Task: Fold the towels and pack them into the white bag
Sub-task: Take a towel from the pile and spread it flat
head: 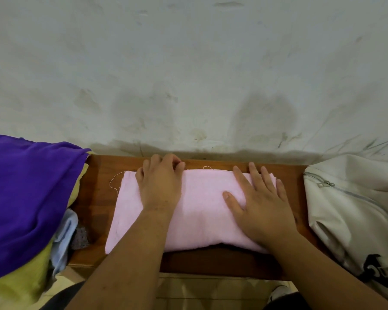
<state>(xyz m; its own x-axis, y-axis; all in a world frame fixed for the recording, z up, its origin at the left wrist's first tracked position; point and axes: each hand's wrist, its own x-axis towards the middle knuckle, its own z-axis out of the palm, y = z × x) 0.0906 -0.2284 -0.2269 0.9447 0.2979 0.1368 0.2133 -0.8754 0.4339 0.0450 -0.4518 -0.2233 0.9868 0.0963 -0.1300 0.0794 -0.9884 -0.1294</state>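
Wooden counter (94, 198) holds a pink towel (199, 209) between purple-topped pile (27, 198) and white bag (356, 209). Flat-fingered, the right hand (260, 204) presses it; the left hand (159, 182) curls over its far edge, grip hidden

Reddish-brown polished wooden bench top (99, 198), long side running left-right, far edge tight against wall. Grey-white plaster wall (188, 63) fills upper half of view: scuffed, blotchy, dark smudges and scratch marks low down near bench. Beige glossy tiled floor (199, 289) below bench's near edge. White shoe toe (278, 291) on floor, bottom right. Dark trouser leg (54, 298) bottom left.
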